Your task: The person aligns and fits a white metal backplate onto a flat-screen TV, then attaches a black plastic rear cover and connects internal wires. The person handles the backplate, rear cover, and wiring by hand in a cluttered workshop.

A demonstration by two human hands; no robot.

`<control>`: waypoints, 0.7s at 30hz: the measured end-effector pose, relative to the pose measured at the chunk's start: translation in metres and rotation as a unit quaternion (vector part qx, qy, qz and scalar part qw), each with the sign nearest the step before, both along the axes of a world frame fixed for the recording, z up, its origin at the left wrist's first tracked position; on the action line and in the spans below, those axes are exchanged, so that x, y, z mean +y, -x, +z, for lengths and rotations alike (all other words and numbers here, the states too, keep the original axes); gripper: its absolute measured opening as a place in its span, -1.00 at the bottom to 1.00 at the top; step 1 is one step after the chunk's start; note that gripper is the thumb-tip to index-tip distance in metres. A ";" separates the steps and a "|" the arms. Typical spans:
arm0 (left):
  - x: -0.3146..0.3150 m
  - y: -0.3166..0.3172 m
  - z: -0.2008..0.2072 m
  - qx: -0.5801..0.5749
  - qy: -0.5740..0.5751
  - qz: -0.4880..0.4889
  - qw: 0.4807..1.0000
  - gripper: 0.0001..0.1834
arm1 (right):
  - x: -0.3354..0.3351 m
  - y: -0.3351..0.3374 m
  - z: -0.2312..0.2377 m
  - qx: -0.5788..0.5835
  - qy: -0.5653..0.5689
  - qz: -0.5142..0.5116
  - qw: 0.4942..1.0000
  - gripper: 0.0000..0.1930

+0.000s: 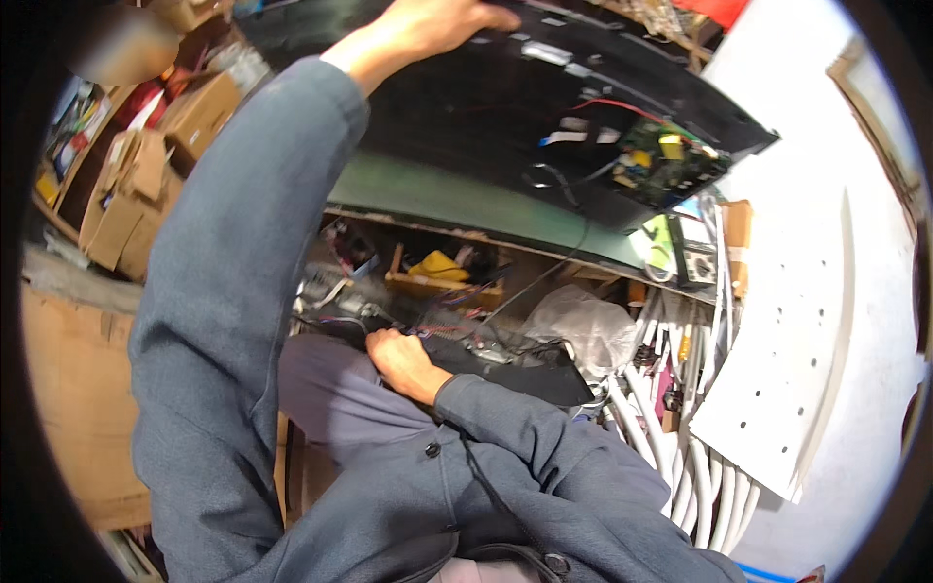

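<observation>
A large flat television [437, 126], its dark back bared, lies tilted on the bench ahead. My left hand [437, 24] reaches far up to its top edge; the thumb lies along the near side, and the other fingers are partly cut off by the picture's rim. A green circuit board [671, 160] shows at the set's right end, with a red wire and a loose ribbon cable near it. Low by my knee, my right hand [403, 364] is closed, fingers curled, beside a dark flat piece [530, 374] and tangled wires. What it holds is hidden.
Below the green bench edge [466, 228], a shelf holds cables and a yellow item [437, 266]. A clear plastic bag [583, 325] and white tubes [714, 496] stand right, near a multimeter [696, 255] and a white perforated sheet [777, 369]. Cardboard boxes [126, 204] are stacked left.
</observation>
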State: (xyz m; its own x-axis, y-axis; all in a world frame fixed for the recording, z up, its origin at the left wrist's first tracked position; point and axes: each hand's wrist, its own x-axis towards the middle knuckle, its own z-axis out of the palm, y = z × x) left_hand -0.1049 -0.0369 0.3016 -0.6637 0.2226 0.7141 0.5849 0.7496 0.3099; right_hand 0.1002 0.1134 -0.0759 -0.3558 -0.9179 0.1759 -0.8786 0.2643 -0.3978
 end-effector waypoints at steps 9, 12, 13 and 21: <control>-0.002 0.006 0.009 -0.013 0.105 0.119 0.987 -0.57 | 0.051 0.029 0.095 -0.102 0.028 -0.005 0.994 -0.69; 0.002 0.003 0.010 -0.001 0.092 0.093 0.991 -0.60 | 0.082 0.038 0.129 -0.124 0.058 -0.011 0.991 -0.68; 0.002 -0.003 0.012 -0.013 0.094 0.095 0.991 -0.61 | 0.092 0.039 0.145 -0.130 0.038 -0.011 0.991 -0.70; 0.008 -0.002 0.028 -0.044 0.172 0.119 0.977 -0.59 | 0.171 0.070 0.174 -0.167 0.150 -0.038 0.974 -0.66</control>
